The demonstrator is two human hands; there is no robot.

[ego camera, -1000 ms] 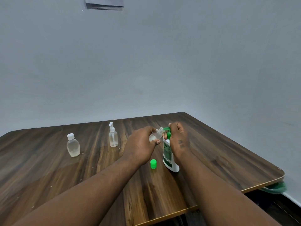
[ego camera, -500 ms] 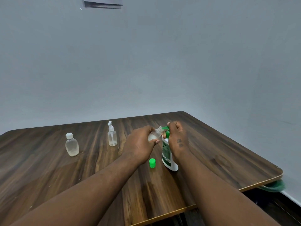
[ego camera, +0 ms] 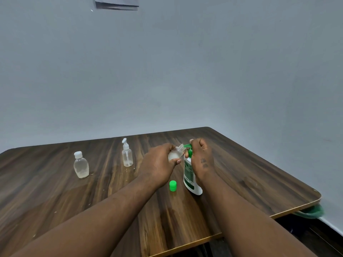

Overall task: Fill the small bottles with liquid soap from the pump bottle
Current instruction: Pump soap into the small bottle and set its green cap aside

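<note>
A white pump bottle (ego camera: 189, 175) with a green label and green pump head stands on the wooden table (ego camera: 250, 175). My right hand (ego camera: 201, 158) is closed over its pump head. My left hand (ego camera: 159, 164) holds a small clear bottle (ego camera: 176, 152), tilted, with its open neck right at the green spout. Its green cap (ego camera: 173, 185) stands on the table just in front of my left hand. Two other small clear bottles stand to the left: one with a white pump top (ego camera: 127, 153), one with a white flip cap (ego camera: 81, 165).
The table's front edge and right corner lie close to the pump bottle. A green object (ego camera: 311, 212) pokes out under the right corner. A grey wall rises behind the table, with a paper (ego camera: 117, 3) fixed high up.
Both hands and the bottles keep almost the same places; the view has shifted slightly.
</note>
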